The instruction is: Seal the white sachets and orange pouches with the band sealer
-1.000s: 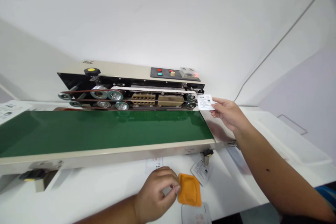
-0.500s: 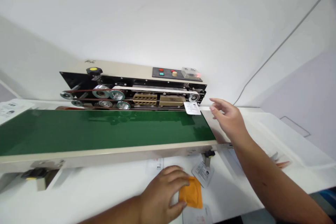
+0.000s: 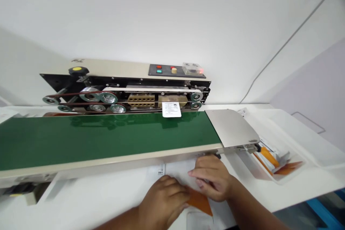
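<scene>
Below the conveyor, my left hand is closed on the edge of a flat orange packet, which tilts out to the right. My right hand has curled fingers just above and right of the packet; whatever they hold, if anything, is hidden. A white printed sachet is caught by its upper edge in the band sealer and hangs over the green conveyor belt. Under my hands, a pale packet lies partly covered on the white table.
A metal end plate adjoins the belt's right end. Further right stands a translucent bin with orange and silvery packets inside. A printed packet lies below the conveyor's front edge. Control buttons top the sealer.
My right hand has come down from the belt's right end to beside the orange packet. The white sachet has travelled left along the sealer. The orange packet has tilted in my left hand.
</scene>
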The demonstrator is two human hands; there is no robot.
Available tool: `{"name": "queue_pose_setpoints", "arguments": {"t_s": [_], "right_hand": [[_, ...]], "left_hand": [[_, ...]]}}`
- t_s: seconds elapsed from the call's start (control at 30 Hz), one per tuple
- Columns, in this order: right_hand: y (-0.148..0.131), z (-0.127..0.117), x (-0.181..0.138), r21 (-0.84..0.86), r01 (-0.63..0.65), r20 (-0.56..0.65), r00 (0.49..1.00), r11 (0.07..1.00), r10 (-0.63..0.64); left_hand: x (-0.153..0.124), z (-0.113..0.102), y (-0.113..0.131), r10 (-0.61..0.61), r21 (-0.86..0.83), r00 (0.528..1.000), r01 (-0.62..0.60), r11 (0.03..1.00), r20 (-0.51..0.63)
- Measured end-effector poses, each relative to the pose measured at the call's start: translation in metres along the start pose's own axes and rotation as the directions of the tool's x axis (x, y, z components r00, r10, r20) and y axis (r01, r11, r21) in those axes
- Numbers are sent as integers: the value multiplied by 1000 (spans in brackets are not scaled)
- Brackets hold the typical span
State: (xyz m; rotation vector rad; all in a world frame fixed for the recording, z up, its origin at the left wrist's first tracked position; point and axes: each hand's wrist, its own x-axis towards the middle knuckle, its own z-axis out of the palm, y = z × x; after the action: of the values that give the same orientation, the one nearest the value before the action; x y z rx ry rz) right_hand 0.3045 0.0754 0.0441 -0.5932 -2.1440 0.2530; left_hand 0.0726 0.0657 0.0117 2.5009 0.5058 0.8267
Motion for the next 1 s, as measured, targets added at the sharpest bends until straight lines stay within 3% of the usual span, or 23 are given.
{"name": "queue_pose_setpoints", "arguments": {"t_s": [0.17,0.37,0.53,0.67,0.83,1.0], "right_hand": [[10,13,-8,176,-13,103,995,984,-5],[8,23,-9,59,-89,316,947,994,66],[6,21,-10,90,-166,178,973,982,148],[8,20,-12,96,-233,93,970,968,224],[10,23,-13,106,-258,147,959,960,241],[14,27,-17,100,-226,154,965,969,210]], "left_hand": [[-5,-6,-2,-97,-30,986,94,995,-132],[-7,-4,-9,-285,-173,945,257,951,-161],[-13,3,-12,-404,-310,909,358,881,-99],[-20,9,-15,-442,-257,889,403,878,-116],[-16,7,-14,-482,-348,870,423,837,-102],[-13,5,-10,-439,-459,894,356,814,-84]]}}
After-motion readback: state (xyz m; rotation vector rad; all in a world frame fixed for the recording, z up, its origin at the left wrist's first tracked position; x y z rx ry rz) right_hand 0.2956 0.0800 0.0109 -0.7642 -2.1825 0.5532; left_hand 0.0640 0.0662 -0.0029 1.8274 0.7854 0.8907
